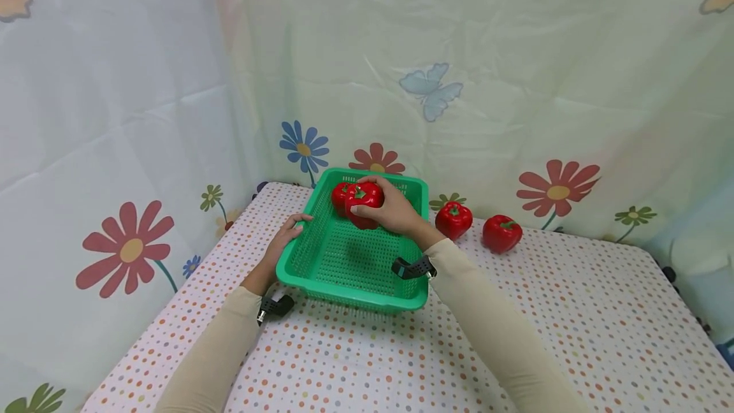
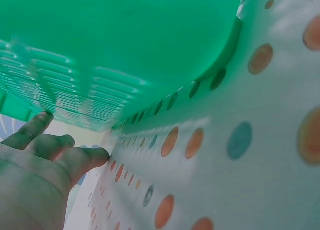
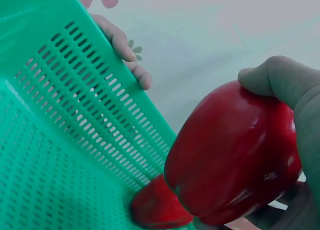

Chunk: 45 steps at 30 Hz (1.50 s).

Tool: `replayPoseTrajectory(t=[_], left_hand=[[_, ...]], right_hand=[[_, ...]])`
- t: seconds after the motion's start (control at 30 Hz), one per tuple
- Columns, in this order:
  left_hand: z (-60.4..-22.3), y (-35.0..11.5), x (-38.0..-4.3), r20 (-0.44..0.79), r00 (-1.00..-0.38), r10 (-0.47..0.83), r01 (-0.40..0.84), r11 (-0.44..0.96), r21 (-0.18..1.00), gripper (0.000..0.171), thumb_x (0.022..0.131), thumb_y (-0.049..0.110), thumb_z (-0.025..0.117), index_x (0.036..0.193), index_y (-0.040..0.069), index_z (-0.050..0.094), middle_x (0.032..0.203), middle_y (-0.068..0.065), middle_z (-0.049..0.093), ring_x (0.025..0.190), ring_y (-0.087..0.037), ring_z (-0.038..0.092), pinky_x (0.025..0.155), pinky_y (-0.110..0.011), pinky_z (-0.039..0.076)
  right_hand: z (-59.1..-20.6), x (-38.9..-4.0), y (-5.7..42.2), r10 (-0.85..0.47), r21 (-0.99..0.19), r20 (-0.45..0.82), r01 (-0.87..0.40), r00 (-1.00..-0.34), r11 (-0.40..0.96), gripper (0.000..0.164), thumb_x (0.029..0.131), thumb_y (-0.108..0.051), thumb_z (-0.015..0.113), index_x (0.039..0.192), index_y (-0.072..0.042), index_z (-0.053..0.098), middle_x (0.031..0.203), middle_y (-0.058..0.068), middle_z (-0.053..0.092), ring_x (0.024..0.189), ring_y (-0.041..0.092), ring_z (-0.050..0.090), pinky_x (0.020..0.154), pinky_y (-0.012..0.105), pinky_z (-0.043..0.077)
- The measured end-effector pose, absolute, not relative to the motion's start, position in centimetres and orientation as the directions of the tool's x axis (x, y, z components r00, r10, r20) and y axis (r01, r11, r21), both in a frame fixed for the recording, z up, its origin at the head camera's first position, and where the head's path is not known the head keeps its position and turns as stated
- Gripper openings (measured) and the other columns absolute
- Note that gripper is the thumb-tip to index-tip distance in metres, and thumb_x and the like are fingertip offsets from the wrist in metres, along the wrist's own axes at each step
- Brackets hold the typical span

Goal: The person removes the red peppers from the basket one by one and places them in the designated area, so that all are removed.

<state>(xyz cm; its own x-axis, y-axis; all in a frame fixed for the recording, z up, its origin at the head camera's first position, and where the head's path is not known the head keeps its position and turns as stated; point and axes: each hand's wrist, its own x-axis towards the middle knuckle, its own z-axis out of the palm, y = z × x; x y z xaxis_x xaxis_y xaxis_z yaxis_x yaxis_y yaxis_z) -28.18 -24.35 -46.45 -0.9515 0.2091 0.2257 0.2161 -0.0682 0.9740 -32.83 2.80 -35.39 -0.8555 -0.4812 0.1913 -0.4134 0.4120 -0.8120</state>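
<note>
My right hand grips a red bell pepper, its stem facing up, over the far part of a green plastic basket. In the right wrist view the thumb presses on one side of this pepper and fingers wrap beneath it. Another red bell pepper lies inside the basket by its far left corner, partly hidden behind the held one. My left hand holds the basket's left rim, with fingertips hooked over the edge and other fingers along the outside.
Two more red bell peppers, one nearer and one farther right, rest on the table right of the basket. A dotted cloth covers the table. Flower-printed curtains hang close behind and to the left.
</note>
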Motion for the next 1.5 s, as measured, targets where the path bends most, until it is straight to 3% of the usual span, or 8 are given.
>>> replayPoseTrajectory(t=[0.2,0.5,0.6,0.77,1.2,1.5], left_hand=[[-46.5,-24.2,-28.2,0.216,-0.956,0.199,0.207,-0.067,0.976,0.031,0.106,0.023,0.032,0.133,0.009,0.042,0.151,-0.024,0.027,0.126,-0.037,0.039,0.096,-0.037,0.043],[-46.6,-24.2,-28.1,0.216,-0.959,0.183,0.212,-0.043,0.976,0.037,0.107,0.022,0.030,0.136,0.001,0.036,0.152,-0.022,0.027,0.126,-0.039,0.038,0.095,-0.038,0.042],[-46.5,-24.2,-28.1,0.219,-0.962,0.166,0.216,-0.035,0.976,0.036,0.106,0.020,0.029,0.136,-0.001,0.035,0.151,-0.019,0.028,0.125,-0.034,0.039,0.094,-0.034,0.043],[-46.4,-24.2,-28.2,0.208,-0.963,0.169,0.204,-0.040,0.978,0.033,0.106,0.019,0.029,0.134,0.004,0.038,0.151,-0.016,0.027,0.125,-0.028,0.039,0.093,-0.028,0.042],[-46.5,-23.9,-28.1,0.187,-0.965,0.183,0.181,-0.049,0.982,0.031,0.106,0.022,0.031,0.133,0.011,0.040,0.153,-0.016,0.025,0.125,-0.032,0.038,0.094,-0.035,0.041],[-46.5,-24.2,-28.1,0.215,-0.959,0.186,0.203,-0.079,0.976,0.026,0.106,0.021,0.030,0.127,0.021,0.046,0.149,-0.018,0.027,0.121,-0.031,0.039,0.092,-0.032,0.042]], right_hand=[[-34.5,-31.8,5.1,-0.471,-0.809,0.210,-0.423,-0.857,0.408,0.065,0.085,-0.029,0.076,0.139,-0.018,0.041,0.137,0.012,0.050,0.124,0.033,0.050,0.088,0.045,0.056],[-33.2,-30.4,8.7,-0.411,-0.807,0.207,-0.392,-0.888,0.442,0.071,0.083,-0.030,0.078,0.141,-0.022,0.038,0.140,0.011,0.047,0.128,0.035,0.047,0.087,0.049,0.056],[-33.0,-30.3,9.7,-0.398,-0.810,0.224,-0.397,-0.890,0.432,0.074,0.083,-0.027,0.078,0.143,-0.019,0.036,0.142,0.011,0.046,0.129,0.035,0.046,0.089,0.050,0.055],[-33.2,-30.2,11.2,-0.381,-0.808,0.223,-0.389,-0.897,0.442,0.075,0.083,-0.024,0.078,0.144,-0.016,0.035,0.142,0.013,0.046,0.130,0.036,0.045,0.091,0.051,0.054],[-35.0,-29.8,14.7,-0.321,-0.811,0.195,-0.336,-0.927,0.479,0.074,0.087,-0.026,0.074,0.145,-0.012,0.030,0.143,0.018,0.042,0.129,0.040,0.042,0.086,0.050,0.055],[-35.3,-30.0,17.3,-0.256,-0.807,0.197,-0.305,-0.946,0.506,0.074,0.090,-0.029,0.071,0.148,-0.010,0.028,0.147,0.021,0.038,0.134,0.043,0.038,0.094,0.058,0.049]])
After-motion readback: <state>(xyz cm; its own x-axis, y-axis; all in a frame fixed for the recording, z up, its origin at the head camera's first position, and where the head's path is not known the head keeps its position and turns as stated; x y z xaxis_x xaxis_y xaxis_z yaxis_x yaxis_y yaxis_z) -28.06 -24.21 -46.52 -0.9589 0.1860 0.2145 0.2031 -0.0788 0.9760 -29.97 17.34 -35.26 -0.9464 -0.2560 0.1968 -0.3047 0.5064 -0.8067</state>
